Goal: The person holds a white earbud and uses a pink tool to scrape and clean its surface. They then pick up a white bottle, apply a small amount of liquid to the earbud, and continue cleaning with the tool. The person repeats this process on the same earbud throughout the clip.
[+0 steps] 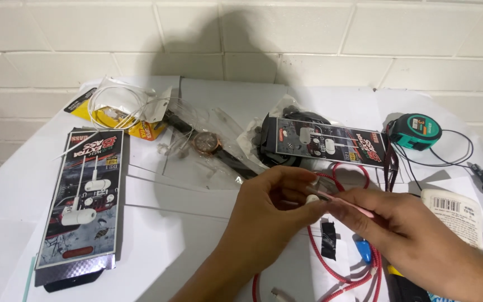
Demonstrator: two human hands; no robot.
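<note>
My left hand [269,210] and my right hand [403,235] meet at the middle of the white table [157,223]. The left hand's fingertips pinch a small white plug [312,198]. In the right hand's pinch is a thin pink cable end [345,204], touching that plug. A red braided cable [336,274] loops under both hands and runs toward the near edge. A blue-tipped connector [364,250] lies just below my right hand.
A long earphone package [82,204] lies at left. A second earphone package [331,146] sits behind the hands on black items. A wristwatch [207,144], clear plastic wrap, a yellow box with white cable [115,109], a green tape measure [416,131], black wire and a white labelled item [458,215] surround them.
</note>
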